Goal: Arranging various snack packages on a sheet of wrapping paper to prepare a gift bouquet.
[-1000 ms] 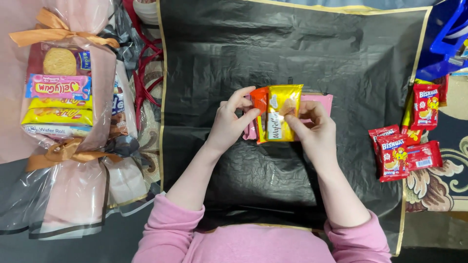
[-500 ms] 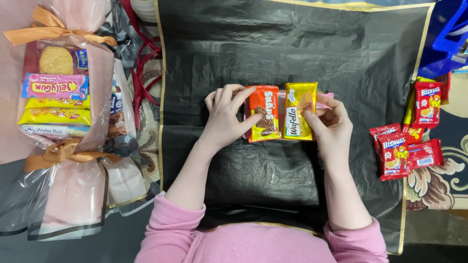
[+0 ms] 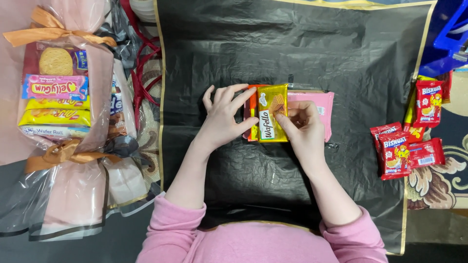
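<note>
Since half a second ago the yellow wafer packet (image 3: 272, 114) has slid leftward over the orange packet (image 3: 251, 113), so that only a narrow strip of orange shows at its left edge where before the two lay side by side; both rest on the pink packet (image 3: 317, 107), whose right part sticks out beyond them, all in the middle of the black plastic sheet (image 3: 292, 48) with its gold border; the left hand (image 3: 222, 117) lies flat with fingers (image 3: 243, 97) spread, their tips pressing on the orange and yellow packets rather than closing around them; the right hand (image 3: 304, 129) is curled, its fingers (image 3: 282, 119) pinching the right edge of the yellow wafer packet — the thumb side is partly hidden, yet the grip on that edge is plain; both arms wear pink sleeves (image 3: 180, 219); off to the right, at the sheet's edge, lies a cluster of red biscuit packets (image 3: 402, 151), well apart from the hands; a blue bag (image 3: 448, 39) shows at the top right corner; far to the left stands a finished gift bundle (image 3: 61, 107) — snacks stacked in clear wrap, tied with orange ribbons (image 3: 53, 31).
</note>
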